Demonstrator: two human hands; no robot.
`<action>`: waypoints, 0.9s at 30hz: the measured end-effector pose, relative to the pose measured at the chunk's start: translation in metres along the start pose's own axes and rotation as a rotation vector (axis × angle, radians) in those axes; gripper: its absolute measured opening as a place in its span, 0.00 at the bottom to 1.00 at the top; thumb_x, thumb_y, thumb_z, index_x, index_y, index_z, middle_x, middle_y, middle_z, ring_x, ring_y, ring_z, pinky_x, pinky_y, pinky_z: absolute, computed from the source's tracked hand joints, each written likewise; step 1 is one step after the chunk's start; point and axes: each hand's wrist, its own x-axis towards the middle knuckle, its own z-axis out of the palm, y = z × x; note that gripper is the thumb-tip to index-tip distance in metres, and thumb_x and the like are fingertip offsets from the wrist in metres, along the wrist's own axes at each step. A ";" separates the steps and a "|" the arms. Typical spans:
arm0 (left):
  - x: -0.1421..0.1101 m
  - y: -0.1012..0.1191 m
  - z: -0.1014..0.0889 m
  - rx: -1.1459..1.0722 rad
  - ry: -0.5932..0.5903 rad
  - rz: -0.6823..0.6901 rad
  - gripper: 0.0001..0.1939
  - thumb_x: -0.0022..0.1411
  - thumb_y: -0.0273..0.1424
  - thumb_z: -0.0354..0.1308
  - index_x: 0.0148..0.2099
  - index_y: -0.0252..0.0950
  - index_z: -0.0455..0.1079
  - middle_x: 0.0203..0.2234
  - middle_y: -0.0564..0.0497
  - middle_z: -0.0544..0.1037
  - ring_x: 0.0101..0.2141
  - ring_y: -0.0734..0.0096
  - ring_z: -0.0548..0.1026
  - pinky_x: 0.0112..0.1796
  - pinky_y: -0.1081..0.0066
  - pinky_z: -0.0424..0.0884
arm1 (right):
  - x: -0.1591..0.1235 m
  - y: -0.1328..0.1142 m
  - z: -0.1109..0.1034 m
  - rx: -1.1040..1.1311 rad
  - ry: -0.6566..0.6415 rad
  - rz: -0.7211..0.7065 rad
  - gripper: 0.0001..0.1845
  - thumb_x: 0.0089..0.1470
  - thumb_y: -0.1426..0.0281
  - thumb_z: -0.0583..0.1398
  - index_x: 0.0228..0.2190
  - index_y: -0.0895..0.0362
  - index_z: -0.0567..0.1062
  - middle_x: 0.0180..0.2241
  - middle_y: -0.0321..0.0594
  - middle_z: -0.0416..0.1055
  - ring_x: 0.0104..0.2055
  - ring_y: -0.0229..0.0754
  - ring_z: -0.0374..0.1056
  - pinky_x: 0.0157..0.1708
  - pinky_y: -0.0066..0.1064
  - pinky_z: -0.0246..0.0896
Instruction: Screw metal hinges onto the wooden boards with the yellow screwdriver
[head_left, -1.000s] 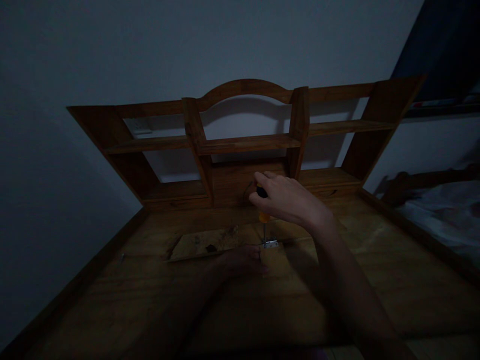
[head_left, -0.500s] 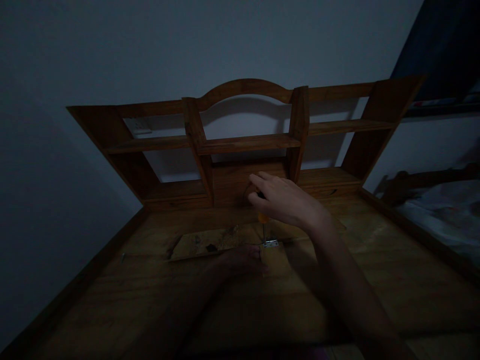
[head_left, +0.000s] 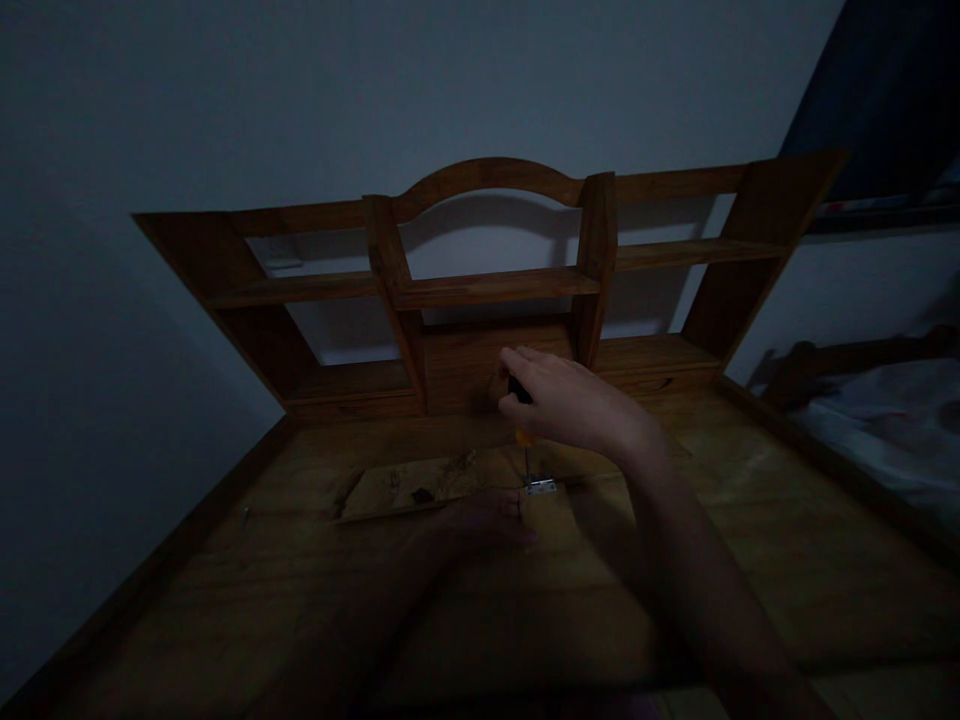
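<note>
In the head view my right hand point(head_left: 562, 395) is wrapped around the black and yellow handle of a screwdriver point(head_left: 524, 437). Its shaft points down, and the tip meets the left part of a small metal hinge point(head_left: 542, 487). The hinge lies on the far edge of a small wooden block point(head_left: 551, 520). My left hand point(head_left: 487, 517), in deep shadow, grips that block's left side with its fingers and thumb. Behind the hinge, a long wooden board point(head_left: 409, 487) with dark marks lies flat on the desk.
The wooden desktop point(head_left: 247, 590) spreads around both hands. At its back rises a wooden shelf unit point(head_left: 495, 290) against the wall. Some small object point(head_left: 245, 515) lies at the left. A bed frame point(head_left: 862, 352) stands to the right. The room is dim.
My right hand has turned slightly around the screwdriver, so more of the black handle shows. The left hand, block and hinge stay in place.
</note>
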 end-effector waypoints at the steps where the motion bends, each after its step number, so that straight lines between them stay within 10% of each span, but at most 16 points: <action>1: 0.000 0.000 0.000 0.004 -0.006 -0.002 0.22 0.52 0.23 0.69 0.51 0.34 0.75 0.48 0.41 0.80 0.51 0.56 0.78 0.54 0.62 0.69 | 0.000 0.000 0.000 -0.015 0.002 0.012 0.10 0.63 0.66 0.52 0.43 0.57 0.68 0.42 0.45 0.75 0.43 0.48 0.72 0.40 0.35 0.58; 19: 0.000 0.000 -0.001 -0.003 -0.016 -0.002 0.24 0.53 0.24 0.70 0.53 0.33 0.75 0.49 0.40 0.80 0.50 0.57 0.78 0.55 0.59 0.68 | 0.000 0.003 0.001 -0.027 0.008 0.052 0.16 0.66 0.56 0.51 0.44 0.53 0.70 0.38 0.43 0.75 0.42 0.49 0.72 0.39 0.35 0.57; 27: 0.001 0.000 0.000 -0.029 0.026 -0.014 0.28 0.49 0.23 0.71 0.54 0.33 0.74 0.48 0.41 0.80 0.50 0.60 0.78 0.54 0.63 0.69 | 0.002 0.006 -0.001 0.050 -0.028 -0.047 0.08 0.63 0.69 0.53 0.39 0.55 0.71 0.42 0.42 0.74 0.44 0.44 0.71 0.42 0.32 0.57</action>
